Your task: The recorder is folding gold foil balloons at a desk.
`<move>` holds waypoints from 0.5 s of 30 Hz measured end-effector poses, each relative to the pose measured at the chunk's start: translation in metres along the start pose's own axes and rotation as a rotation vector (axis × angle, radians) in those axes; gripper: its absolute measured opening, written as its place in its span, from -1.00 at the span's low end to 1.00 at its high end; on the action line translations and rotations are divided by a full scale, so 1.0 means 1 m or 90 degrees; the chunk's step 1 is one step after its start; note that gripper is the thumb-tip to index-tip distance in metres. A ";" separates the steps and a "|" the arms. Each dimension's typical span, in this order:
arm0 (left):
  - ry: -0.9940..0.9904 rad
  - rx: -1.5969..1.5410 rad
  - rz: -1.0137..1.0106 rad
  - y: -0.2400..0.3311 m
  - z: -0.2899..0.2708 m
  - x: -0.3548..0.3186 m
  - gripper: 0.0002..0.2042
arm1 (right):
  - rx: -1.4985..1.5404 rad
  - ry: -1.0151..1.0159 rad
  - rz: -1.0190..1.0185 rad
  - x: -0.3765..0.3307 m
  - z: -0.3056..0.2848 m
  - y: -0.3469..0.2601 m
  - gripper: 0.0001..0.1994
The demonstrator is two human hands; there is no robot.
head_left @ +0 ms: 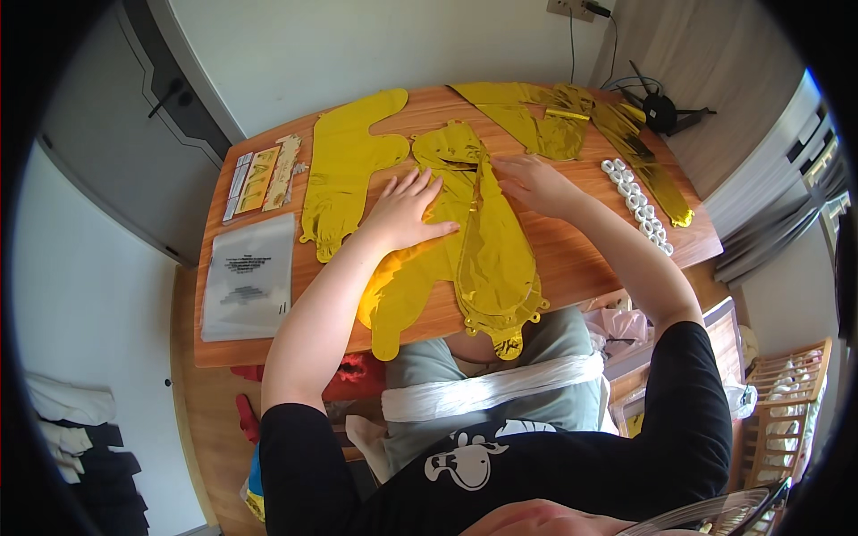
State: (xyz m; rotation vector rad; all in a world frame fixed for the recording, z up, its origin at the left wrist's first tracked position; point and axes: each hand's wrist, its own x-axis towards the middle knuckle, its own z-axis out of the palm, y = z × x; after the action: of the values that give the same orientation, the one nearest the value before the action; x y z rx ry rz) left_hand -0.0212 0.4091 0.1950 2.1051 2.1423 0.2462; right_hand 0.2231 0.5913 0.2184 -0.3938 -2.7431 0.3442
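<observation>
At the desk's (pixel 572 268) left edge lie a clear plastic bag (pixel 248 275) and a card sheet (pixel 261 177), then 1 flat gold foil balloon (pixel 344 170). The left hand (pixel 407 214), grip open and palm down, presses the stacked gold balloons (pixel 478 250) at centre; the right hand (pixel 534 183), also open, flattens their upper edge. This looks like smoothing; next likely calls for sliding outward evenly. White rings (pixel 636 201) lie right.

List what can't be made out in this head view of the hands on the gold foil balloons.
- Foil under the left hand: palm covers it.
- Lower balloons in the gold foil stack: hidden by the top one.
- Right hand fingertips: hidden behind a balloon edge.
- Clear plastic bag: contents too small, glare.
- White strip of small pieces: too small to identify.
</observation>
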 end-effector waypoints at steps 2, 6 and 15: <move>-0.002 -0.001 -0.003 -0.002 0.001 -0.002 0.05 | 0.000 -0.008 -0.015 0.005 0.004 -0.001 -0.57; -0.002 -0.009 0.003 -0.002 0.003 -0.001 0.05 | -0.019 -0.019 -0.041 0.006 0.009 -0.001 -0.62; 0.000 0.017 0.006 -0.001 0.001 0.003 0.01 | -0.059 -0.018 0.003 0.007 0.020 -0.008 -0.46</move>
State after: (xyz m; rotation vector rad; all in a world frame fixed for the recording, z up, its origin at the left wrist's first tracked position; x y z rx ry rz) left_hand -0.0220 0.4118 0.1937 2.1307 2.1477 0.2196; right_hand 0.2077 0.5827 0.2050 -0.4236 -2.7932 0.2253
